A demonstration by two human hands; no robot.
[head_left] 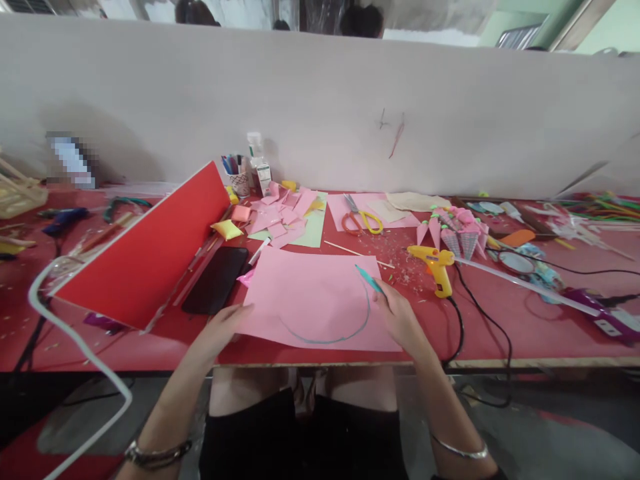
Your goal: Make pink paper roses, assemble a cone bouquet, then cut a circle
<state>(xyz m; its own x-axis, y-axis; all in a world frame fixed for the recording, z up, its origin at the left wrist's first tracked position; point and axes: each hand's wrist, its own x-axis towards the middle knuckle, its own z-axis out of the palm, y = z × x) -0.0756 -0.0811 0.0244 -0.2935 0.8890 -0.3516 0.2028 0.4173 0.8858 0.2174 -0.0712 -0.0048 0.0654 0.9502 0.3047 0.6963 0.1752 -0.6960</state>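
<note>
A pink paper sheet lies flat on the red table in front of me. A teal curved line is drawn across its lower half. My right hand holds a teal pen with its tip on the sheet at the right end of the curve. My left hand rests flat on the sheet's lower left corner, fingers spread, pinning it down.
A red board leans at the left over a black phone. Pink paper scraps, orange-yellow scissors, a yellow glue gun with black cord, pink paper cones and a pen cup lie behind. A white partition backs the table.
</note>
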